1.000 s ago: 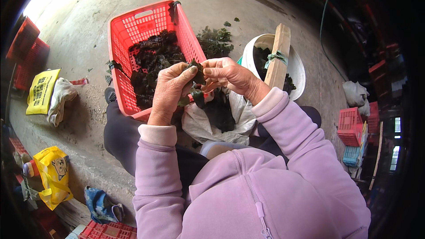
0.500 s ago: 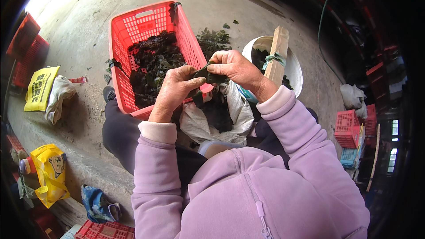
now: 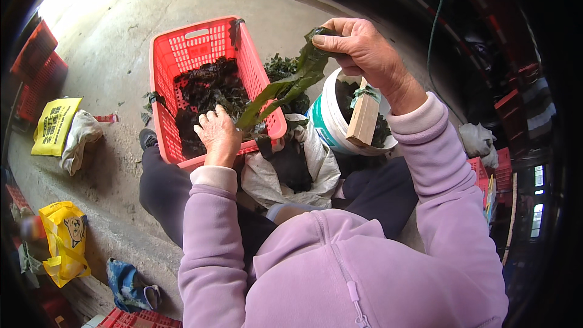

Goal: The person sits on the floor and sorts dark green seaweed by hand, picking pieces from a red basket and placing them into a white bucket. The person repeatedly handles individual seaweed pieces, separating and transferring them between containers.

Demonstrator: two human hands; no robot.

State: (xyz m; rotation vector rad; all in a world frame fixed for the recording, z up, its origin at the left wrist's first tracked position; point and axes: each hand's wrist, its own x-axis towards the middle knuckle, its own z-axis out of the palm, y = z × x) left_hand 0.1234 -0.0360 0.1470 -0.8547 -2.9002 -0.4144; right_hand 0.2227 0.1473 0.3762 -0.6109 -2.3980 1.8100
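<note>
Raised at the upper right, my right hand (image 3: 367, 51) pinches one end of a long dark-green strip of seaweed (image 3: 299, 84) between thumb and fingers. The strip slants down to the left, its lower end over the near right corner of a red plastic crate (image 3: 254, 61). Inside the crate lies a heap of dark seaweed (image 3: 212, 88). Over the crate's near side, my left hand (image 3: 218, 133) has its fingers apart and grips nothing. Below that corner, a white woven sack (image 3: 325, 170) holds more dark seaweed (image 3: 293, 167).
A white bucket (image 3: 323, 124) with a wooden block (image 3: 363, 120) across its top stands right of the sack. Loose seaweed (image 3: 279, 67) lies behind the crate's right side. Leftward on the concrete floor are a yellow packet (image 3: 56, 126) and a yellow bag (image 3: 64, 243).
My hands have parted. The right one has risen up and right, drawing the seaweed strip out long; the left has let go and moved down-left over the crate. The bucket now looks tilted.
</note>
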